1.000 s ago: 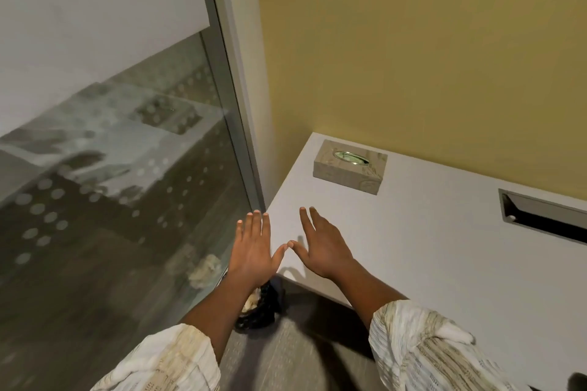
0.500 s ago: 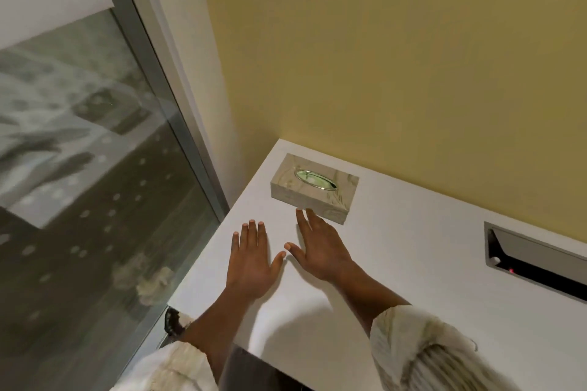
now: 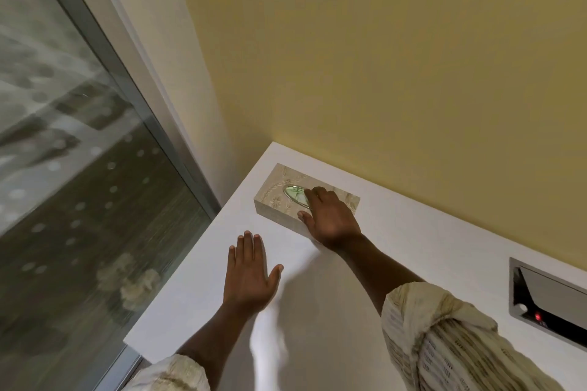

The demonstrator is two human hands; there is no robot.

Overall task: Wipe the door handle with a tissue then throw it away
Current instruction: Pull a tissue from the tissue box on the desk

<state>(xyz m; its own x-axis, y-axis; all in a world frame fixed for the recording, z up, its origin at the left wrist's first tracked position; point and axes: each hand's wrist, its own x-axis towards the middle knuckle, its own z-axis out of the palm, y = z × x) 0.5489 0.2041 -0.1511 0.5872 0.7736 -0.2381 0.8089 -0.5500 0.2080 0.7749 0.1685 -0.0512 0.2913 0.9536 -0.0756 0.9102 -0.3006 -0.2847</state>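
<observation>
A beige patterned tissue box (image 3: 274,197) lies on the white desk (image 3: 413,247) near its far left corner, against the yellow wall. My right hand (image 3: 330,219) rests on top of the box, fingers curled into the oval slot; whether they pinch a tissue is hidden. My left hand (image 3: 249,273) lies flat on the desk in front of the box, fingers spread, holding nothing. No door handle and no bin are in view.
A glass door or panel with a grey metal frame (image 3: 133,95) stands left of the desk. A recessed metal cable tray (image 3: 549,301) with a small red light sits in the desk at the right. The yellow wall (image 3: 381,57) backs the desk.
The view has moved up and closer over the desk. My right hand has reached forward from the desk surface onto the tissue box slot. My left hand stays flat on the desk.
</observation>
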